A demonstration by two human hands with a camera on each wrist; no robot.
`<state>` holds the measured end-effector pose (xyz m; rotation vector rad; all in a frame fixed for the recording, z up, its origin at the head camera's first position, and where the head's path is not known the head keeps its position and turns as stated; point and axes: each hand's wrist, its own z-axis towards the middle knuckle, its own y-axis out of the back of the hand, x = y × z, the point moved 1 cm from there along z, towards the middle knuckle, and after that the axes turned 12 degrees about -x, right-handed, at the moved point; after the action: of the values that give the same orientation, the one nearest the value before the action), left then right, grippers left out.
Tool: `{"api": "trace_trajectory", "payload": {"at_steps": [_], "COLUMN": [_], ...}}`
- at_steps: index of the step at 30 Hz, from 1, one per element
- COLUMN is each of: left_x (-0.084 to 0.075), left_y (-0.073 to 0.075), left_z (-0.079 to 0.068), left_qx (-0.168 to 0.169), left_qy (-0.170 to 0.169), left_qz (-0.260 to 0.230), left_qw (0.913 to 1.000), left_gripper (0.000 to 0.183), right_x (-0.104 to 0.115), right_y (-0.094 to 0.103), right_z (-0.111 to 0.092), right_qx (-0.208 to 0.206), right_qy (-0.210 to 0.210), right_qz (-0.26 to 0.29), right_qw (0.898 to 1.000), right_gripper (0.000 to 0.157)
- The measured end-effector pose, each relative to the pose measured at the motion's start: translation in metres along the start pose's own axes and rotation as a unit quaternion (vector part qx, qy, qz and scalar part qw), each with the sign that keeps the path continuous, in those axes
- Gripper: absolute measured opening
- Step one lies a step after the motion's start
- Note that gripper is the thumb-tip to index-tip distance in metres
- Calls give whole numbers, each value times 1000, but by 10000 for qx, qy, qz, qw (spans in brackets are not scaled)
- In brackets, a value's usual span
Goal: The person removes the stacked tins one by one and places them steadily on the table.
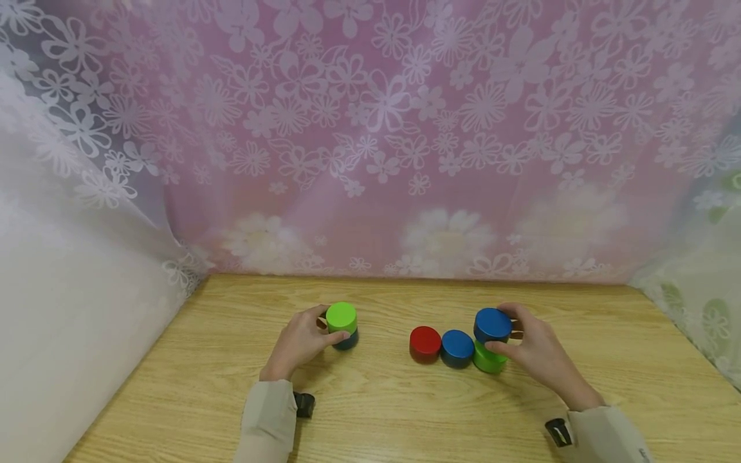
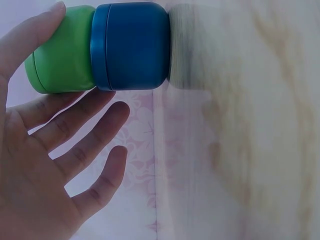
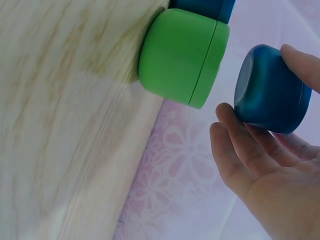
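My left hand (image 1: 301, 339) grips a light green round tin (image 1: 341, 316) between thumb and fingers. Directly beneath that tin is a blue tin (image 2: 131, 46), standing on the table; in the left wrist view the two meet end to end. On the right side, a second blue tin (image 1: 493, 325) is pinched by my right hand (image 1: 534, 347). The right wrist view has this tin (image 3: 272, 90) slightly tilted, with a gap between it and the green tin (image 3: 182, 57) standing below. My ring and little fingers extend loosely past it.
A red tin (image 1: 425, 344) and another blue tin (image 1: 457, 349) stand in a row beside the right-hand green tin. All are on a wood-grain table (image 1: 370, 411). A pink flowered curtain (image 1: 370, 161) hangs along the back edge, with pale cloth at both sides.
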<state>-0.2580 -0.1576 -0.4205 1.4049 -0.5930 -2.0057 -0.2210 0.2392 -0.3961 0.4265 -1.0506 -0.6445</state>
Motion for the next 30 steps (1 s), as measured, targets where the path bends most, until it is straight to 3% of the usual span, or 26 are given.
{"api": "trace_trajectory", "payload": {"at_steps": [30], "left_x": [1], "left_y": [-1], "left_z": [0], "left_qx": [-14], "left_qy": [-14], "left_qz": [53], "left_qw": [10000], "left_gripper": [62], "right_x": [-18], "right_y": [15], "right_z": [-4], "right_qx": [-35], "right_qy": [119], "right_qz": [-357], "right_qw": [9993], "right_gripper": [70]}}
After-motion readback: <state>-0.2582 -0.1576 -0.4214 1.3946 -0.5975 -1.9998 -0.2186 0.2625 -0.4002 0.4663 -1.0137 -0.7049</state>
